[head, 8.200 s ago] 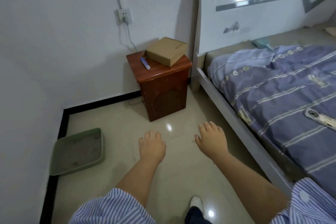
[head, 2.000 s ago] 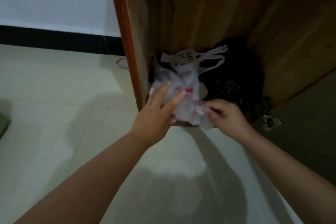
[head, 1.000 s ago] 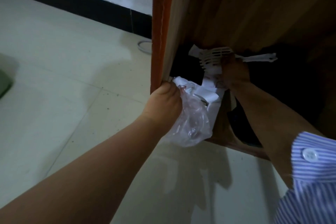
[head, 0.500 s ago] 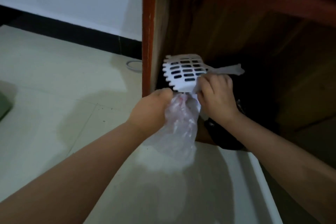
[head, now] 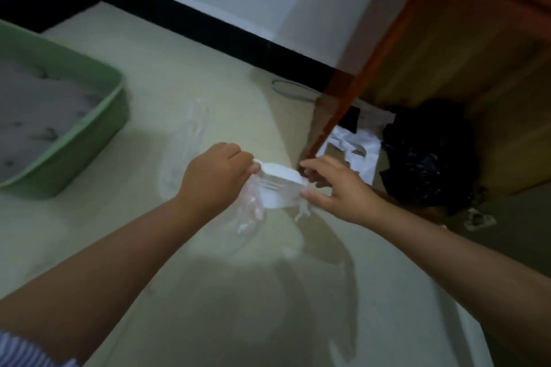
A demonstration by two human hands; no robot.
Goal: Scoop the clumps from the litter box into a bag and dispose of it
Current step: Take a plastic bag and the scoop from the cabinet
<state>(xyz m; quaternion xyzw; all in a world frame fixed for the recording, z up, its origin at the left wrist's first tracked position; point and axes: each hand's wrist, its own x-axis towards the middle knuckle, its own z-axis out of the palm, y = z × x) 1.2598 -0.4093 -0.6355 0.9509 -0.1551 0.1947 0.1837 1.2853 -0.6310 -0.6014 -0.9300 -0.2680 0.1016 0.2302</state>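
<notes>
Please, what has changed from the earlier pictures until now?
Both hands came out of the cabinet. The left hand still grips the clear bag; the right hand now pinches a white piece at it. The black bag stays inside.

- Litter box [head: 98,125] — a pale green plastic tray with a raised rim, flat on the floor at the left, well apart from the bag; grey litter fills it, dotted with a few darker marks.
- Clear plastic bag [head: 253,205] — thin, crumpled, hanging above the floor.
- White scoop [head: 280,176] — blurred, lying level against the bag's top.
</notes>
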